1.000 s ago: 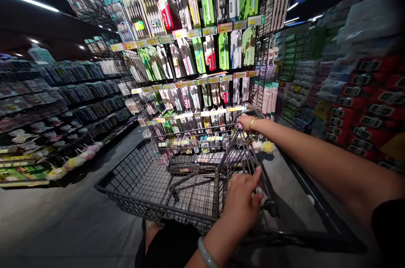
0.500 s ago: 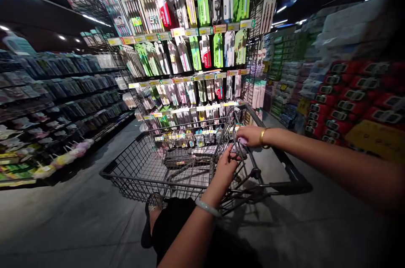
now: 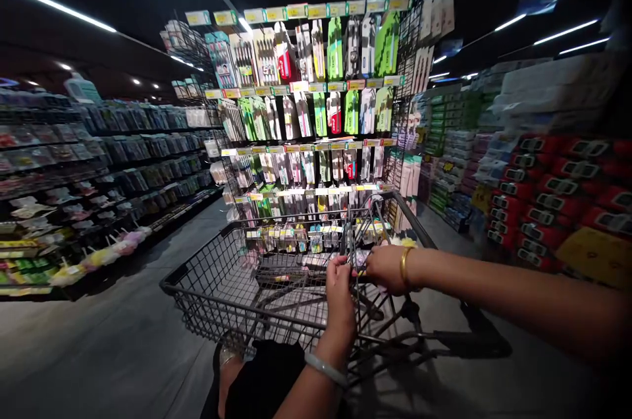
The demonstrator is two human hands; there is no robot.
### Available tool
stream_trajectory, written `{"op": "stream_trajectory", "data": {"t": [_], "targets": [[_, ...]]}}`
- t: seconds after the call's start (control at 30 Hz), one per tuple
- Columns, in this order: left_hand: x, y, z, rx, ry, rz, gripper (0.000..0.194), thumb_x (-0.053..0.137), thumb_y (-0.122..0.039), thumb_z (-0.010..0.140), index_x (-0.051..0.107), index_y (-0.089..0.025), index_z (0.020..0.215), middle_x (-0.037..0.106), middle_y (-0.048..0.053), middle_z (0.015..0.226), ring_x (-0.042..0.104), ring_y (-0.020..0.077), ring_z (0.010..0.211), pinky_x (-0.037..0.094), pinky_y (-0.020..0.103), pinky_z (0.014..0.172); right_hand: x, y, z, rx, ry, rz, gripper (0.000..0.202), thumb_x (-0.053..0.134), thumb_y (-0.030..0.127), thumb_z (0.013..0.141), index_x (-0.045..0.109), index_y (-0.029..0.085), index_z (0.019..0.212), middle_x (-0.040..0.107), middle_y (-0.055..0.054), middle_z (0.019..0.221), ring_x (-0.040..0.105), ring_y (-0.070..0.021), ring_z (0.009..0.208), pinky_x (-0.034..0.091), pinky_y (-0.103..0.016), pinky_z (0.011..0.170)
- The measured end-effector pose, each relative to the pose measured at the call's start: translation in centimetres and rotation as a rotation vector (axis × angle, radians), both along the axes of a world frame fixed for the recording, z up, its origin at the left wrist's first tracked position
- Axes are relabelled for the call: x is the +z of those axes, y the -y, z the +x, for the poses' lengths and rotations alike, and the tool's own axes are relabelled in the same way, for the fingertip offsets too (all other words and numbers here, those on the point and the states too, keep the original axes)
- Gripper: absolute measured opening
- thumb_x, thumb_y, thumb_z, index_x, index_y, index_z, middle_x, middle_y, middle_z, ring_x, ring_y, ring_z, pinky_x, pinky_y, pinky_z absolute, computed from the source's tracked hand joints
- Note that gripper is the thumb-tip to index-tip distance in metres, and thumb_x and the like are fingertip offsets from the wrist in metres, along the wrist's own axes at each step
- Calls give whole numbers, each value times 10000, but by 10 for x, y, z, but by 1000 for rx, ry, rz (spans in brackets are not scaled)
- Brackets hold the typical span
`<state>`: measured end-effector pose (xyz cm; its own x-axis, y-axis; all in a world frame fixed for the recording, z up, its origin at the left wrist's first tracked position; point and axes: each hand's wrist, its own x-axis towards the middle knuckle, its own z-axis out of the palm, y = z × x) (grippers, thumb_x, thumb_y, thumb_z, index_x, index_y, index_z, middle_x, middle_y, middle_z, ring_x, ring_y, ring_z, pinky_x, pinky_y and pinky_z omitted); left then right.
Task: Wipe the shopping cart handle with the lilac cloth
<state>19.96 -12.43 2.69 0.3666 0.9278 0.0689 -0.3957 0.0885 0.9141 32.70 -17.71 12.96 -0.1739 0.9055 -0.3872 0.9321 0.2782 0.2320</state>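
A dark wire shopping cart point(image 3: 296, 323) stands in front of me, with its folding child-seat part on the right. My left hand point(image 3: 340, 294), with a pale bangle at the wrist, is at the wire seat frame. Its fingers are curled beside the upright bars; what they close on is hidden. Just to its right is my right hand point(image 3: 390, 267), below a gold bangle. Its fingers are bent, pointing toward the left hand, and a small yellowish bit shows at the fingertips. I cannot make out what it holds. Dark flat items point(image 3: 276, 274) show low beyond the basket wires.
A rack of packaged toothbrushes point(image 3: 336, 50) rises behind the cart. Shelves of packaged goods point(image 3: 143, 136) line the left aisle. Stacked red packs point(image 3: 528, 188) and white bundles stand on the right. The cart's handle point(image 3: 474, 340) juts out at right.
My right hand has moved down and closer to my left, its fingers now curled beside it. The left hand has turned more upright. The view has tilted up; the rack sits lower.
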Motion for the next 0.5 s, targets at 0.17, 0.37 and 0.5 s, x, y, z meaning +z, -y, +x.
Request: {"op": "stream_trajectory", "data": {"t": [0.17, 0.37, 0.5], "targets": [[0, 2, -2, -51, 4, -49, 343, 620, -409, 822, 588, -175, 1071, 659, 6, 765, 602, 183, 783, 424, 304, 782, -27, -50, 24, -25, 83, 109, 229, 728, 274, 722, 748, 228, 946, 709, -117, 1034, 614, -282, 1043, 472, -387, 849], [8, 9, -5, -25, 55, -159, 279, 622, -372, 841, 563, -185, 1040, 641, -8, 751, 580, 155, 764, 425, 274, 767, -24, -128, 100, -257, 76, 252, 243, 658, 190, 789, 739, 190, 1017, 650, -180, 1202, 563, -331, 1164, 463, -458, 914], [8, 7, -7, -33, 95, -200, 254, 627, -367, 849, 559, -188, 1016, 642, -1, 766, 587, 148, 770, 433, 260, 757, -32, -151, 113, -395, -4, 270, 235, 698, 171, 744, 742, 172, 975, 668, -192, 1161, 578, -342, 1161, 456, -476, 940]]}}
